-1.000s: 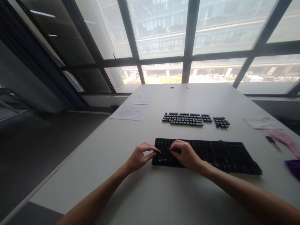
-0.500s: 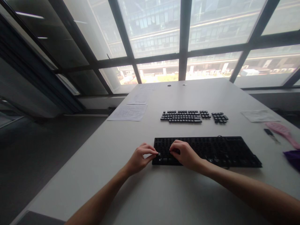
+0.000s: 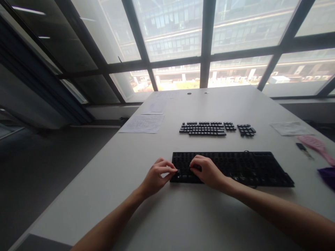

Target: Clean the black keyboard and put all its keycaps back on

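A black keyboard [image 3: 264, 169] lies in front of me, most of its keycaps off. Over its left end, my left hand [image 3: 158, 174] pinches a small dark keycap [image 3: 178, 171] between thumb and fingertips. Slightly farther right, my right hand [image 3: 206, 170] is above the keyboard with thumb and fingers pressed together; whatever they hold is hidden. Beyond the keyboard, loose black keycaps [image 3: 206, 129] stand in rows on the white table, with a smaller group [image 3: 246, 130] to their right.
Sheets of paper [image 3: 142, 124] lie at the table's left edge. On the right are a white cloth or sheet [image 3: 290, 128], a pink hairbrush [image 3: 314, 143], a small black-handled tool [image 3: 303, 149] and a purple item [image 3: 328, 176]. Windows rise behind the table.
The keycap in my left fingers has turned, its light face no longer showing. Both hands stay in nearly the same places, and the view has shifted slightly.
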{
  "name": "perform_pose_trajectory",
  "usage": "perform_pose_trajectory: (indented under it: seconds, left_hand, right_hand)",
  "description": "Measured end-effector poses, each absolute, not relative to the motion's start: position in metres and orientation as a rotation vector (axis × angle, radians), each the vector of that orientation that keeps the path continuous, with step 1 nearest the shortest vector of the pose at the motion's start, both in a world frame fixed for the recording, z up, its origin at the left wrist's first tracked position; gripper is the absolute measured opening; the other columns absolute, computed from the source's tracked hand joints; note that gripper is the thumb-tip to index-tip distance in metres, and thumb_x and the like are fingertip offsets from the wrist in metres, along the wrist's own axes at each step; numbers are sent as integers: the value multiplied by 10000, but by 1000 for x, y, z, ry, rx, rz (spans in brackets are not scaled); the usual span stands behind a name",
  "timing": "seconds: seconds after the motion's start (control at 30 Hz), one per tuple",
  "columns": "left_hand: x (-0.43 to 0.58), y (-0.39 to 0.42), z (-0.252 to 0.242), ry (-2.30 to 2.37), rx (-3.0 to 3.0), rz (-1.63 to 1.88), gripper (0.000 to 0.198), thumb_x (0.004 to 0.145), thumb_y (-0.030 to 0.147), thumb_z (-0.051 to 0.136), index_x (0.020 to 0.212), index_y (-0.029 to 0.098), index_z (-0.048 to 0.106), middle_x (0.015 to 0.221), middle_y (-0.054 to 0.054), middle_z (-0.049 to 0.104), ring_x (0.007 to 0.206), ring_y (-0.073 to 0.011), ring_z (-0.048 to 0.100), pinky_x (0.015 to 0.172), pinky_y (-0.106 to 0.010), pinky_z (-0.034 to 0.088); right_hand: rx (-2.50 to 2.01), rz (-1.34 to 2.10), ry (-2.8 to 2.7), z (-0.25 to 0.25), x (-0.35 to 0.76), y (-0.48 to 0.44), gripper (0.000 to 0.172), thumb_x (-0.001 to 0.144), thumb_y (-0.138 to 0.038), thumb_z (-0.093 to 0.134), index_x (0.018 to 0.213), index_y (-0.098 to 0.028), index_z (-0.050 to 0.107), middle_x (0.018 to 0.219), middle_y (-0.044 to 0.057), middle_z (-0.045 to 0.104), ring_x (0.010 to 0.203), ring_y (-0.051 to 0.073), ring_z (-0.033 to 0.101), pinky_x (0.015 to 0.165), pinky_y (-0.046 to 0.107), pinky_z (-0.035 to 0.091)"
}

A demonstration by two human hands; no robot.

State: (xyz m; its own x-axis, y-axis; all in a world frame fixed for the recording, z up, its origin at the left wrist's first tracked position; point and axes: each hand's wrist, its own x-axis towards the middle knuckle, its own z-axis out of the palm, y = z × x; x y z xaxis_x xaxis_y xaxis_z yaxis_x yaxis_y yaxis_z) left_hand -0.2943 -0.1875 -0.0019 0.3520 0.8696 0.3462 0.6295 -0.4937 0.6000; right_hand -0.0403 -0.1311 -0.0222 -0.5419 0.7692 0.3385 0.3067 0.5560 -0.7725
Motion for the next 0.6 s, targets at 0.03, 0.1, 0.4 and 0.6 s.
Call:
perform_pose_trajectory:
  seconds: [0.03,0.1,0.4,0.6]
  left_hand:
    - [-294,-188,-3,1320,2252,923,140,924,234,681,956,285,808,950,-49,750,904,-198,618,841,-348,518]
    - [-294,-187,-5,1330,2221,947,142,920,231,684,964,283,809,956,-53,750,914,-201,623,844,-347,518]
    - [-294,-186,-2,1493,1702,944,217,893,384,704,964,217,825,990,-85,771,877,-214,668,823,-331,513]
    - [-294,-186,2,1501,1440,919,291,861,444,712,955,193,825,1006,-87,779,960,-250,680,839,-324,496]
  right_hand:
    - [-860,869,-2108,-22,-40,-131,168,813,-24,682,808,-191,686,832,8,643,755,157,612,704,268,483]
    - [-860,868,-2110,-21,-40,-131,169,813,-21,684,805,-189,682,827,6,638,746,153,605,697,264,477]
    - [-889,866,-2121,-22,-40,-130,169,807,-15,703,813,-182,681,813,0,623,719,137,576,672,245,445]
    - [-891,862,-2129,-25,-39,-131,159,820,-34,699,823,-191,677,815,-2,618,734,141,574,677,249,444]
